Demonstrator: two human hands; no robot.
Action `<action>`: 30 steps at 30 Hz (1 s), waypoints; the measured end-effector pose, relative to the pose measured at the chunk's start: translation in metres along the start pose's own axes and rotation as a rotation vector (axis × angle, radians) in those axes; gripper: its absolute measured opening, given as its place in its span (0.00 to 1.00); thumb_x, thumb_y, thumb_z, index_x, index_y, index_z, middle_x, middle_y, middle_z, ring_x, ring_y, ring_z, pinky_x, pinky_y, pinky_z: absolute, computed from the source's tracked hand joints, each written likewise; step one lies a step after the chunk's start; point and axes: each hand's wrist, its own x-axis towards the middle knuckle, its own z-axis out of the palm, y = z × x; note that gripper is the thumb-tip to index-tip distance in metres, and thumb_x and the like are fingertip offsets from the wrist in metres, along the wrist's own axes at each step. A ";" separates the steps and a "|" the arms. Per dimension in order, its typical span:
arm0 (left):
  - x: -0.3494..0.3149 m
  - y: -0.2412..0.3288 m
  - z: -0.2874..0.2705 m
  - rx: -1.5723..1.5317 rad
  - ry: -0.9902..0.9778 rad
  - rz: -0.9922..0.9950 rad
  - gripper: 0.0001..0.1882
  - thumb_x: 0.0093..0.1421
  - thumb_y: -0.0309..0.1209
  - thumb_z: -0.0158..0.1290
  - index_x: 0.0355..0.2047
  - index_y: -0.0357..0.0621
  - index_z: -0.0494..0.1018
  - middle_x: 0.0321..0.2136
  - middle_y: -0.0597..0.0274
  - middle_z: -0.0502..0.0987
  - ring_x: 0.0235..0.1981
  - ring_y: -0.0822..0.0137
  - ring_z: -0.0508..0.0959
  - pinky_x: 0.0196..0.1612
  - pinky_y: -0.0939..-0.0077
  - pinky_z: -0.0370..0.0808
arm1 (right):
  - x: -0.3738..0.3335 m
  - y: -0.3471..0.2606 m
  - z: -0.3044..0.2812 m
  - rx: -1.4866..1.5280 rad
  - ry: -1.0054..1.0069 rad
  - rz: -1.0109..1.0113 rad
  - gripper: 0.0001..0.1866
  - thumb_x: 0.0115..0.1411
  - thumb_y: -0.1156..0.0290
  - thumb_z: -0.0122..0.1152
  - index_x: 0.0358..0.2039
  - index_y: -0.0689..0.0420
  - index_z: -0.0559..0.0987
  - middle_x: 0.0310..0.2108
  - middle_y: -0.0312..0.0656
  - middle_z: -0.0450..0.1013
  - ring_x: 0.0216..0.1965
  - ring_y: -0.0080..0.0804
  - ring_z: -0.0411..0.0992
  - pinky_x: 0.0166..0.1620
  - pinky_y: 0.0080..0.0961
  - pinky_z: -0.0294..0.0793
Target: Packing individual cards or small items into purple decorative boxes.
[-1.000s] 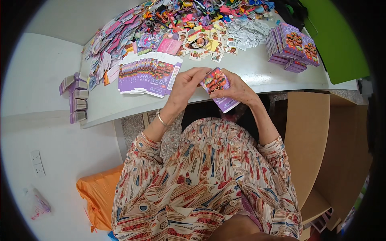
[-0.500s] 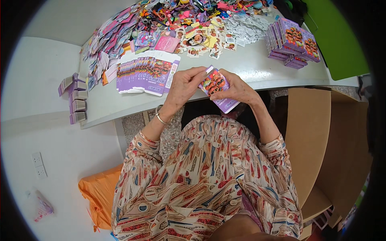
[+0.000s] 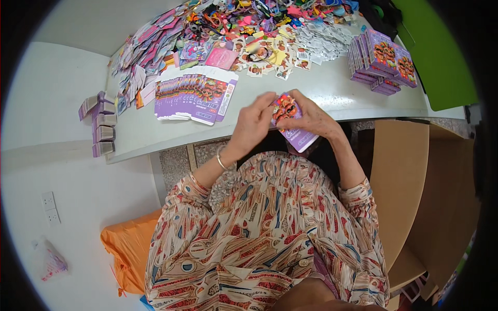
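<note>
Over the table's front edge I hold a purple carton (image 3: 300, 139) printed with colourful cartoon characters, tilted with its top to the left. My right hand (image 3: 315, 118) grips it along its right side, the thumb lying across the printed front. Closed fingers of my left hand (image 3: 253, 123) are at the carton's upper left end and cover it. On the table to the left lies a fanned stack of flat purple cartons (image 3: 194, 96). Filled purple boxes (image 3: 381, 57) are stacked at the right.
Along the back of the table (image 3: 332, 98) lie heaps of packets (image 3: 150, 52), small colourful trinkets (image 3: 249, 18), stickers (image 3: 282, 54) and silvery sachets (image 3: 324, 41). More purple boxes (image 3: 104, 122) stand at the left edge. An open cardboard box (image 3: 399, 192) is at my right, an orange bag (image 3: 132, 249) at my left.
My left hand has turned and moved right over the carton's upper end; the white flap seen there before no longer shows. My right hand keeps its grip. The whole view has shifted slightly.
</note>
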 end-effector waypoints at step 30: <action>0.123 -0.098 -0.106 0.935 0.058 0.220 0.24 0.50 0.50 0.60 0.23 0.37 0.74 0.21 0.46 0.76 0.25 0.47 0.77 0.28 0.57 0.73 | 0.009 -0.001 0.002 -0.558 0.618 -0.021 0.38 0.43 0.66 0.69 0.53 0.64 0.63 0.44 0.56 0.65 0.47 0.54 0.66 0.51 0.41 0.67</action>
